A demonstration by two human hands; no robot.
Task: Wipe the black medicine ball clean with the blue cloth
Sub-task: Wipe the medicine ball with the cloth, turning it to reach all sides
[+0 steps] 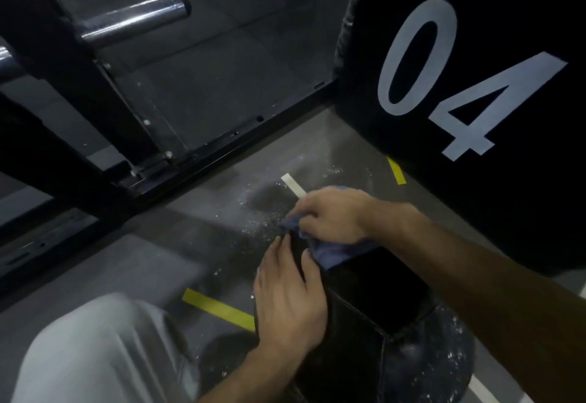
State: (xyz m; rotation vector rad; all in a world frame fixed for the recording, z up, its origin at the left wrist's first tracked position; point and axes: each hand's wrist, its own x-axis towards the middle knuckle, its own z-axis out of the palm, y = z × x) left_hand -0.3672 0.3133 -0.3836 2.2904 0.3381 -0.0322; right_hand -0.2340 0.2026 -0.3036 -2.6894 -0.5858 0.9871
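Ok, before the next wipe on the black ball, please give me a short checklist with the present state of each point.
1. Blue cloth in the right hand: ok, the fingers grip it.
2. Cloth touches the black medicine ball: ok, it lies on the far upper part.
3. Left hand steadies the ball: ok, it rests flat on the left side.
4. Ball sits stable on its round base: cannot tell.
5. Ball surface already clean: cannot tell, too dark.
6. White dust on the floor beside the ball: not ok.

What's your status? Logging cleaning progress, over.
Right hand gripping blue cloth on top of black ball. Left hand flat against ball's side, steadying. Nothing in the way.
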